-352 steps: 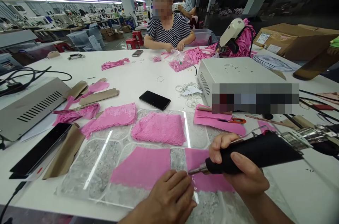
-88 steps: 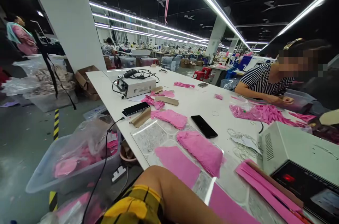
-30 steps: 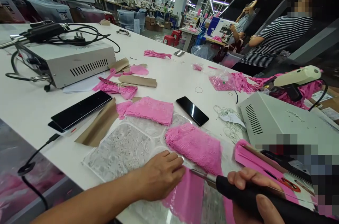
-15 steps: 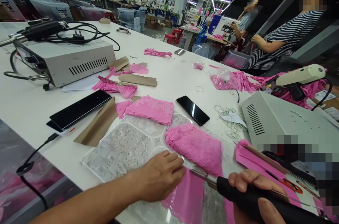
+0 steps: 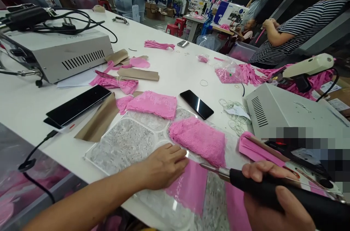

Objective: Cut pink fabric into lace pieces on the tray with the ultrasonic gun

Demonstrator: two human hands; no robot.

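Note:
My left hand (image 5: 169,167) rests with its fingers curled and pressed together at the upper edge of a flat pink fabric piece (image 5: 191,187). The piece lies on a clear patterned sheet (image 5: 128,140). My right hand (image 5: 276,194) is wrapped around a thick black-handled tool (image 5: 254,183) with a slim metal tip. That tip points left, just right of my left fingers, near the fabric's upper right corner. Beyond it lies a folded stack of pink lace fabric (image 5: 199,140), with another pink lace stack (image 5: 153,104) to its left. More pink fabric (image 5: 236,205) shows below the tool.
A grey vented box (image 5: 73,54) with cables stands at left, another (image 5: 295,110) at right. Phones (image 5: 197,104), brown card strips (image 5: 98,120), rubber bands (image 5: 235,114) and bagged pink pieces (image 5: 228,72) lie about. A person in a striped top (image 5: 298,30) stands beyond the table.
The view has shifted slightly, and things sit higher in it. The tool's tip has moved a little right, away from my left fingers. The striped-top person's hands have come together higher up.

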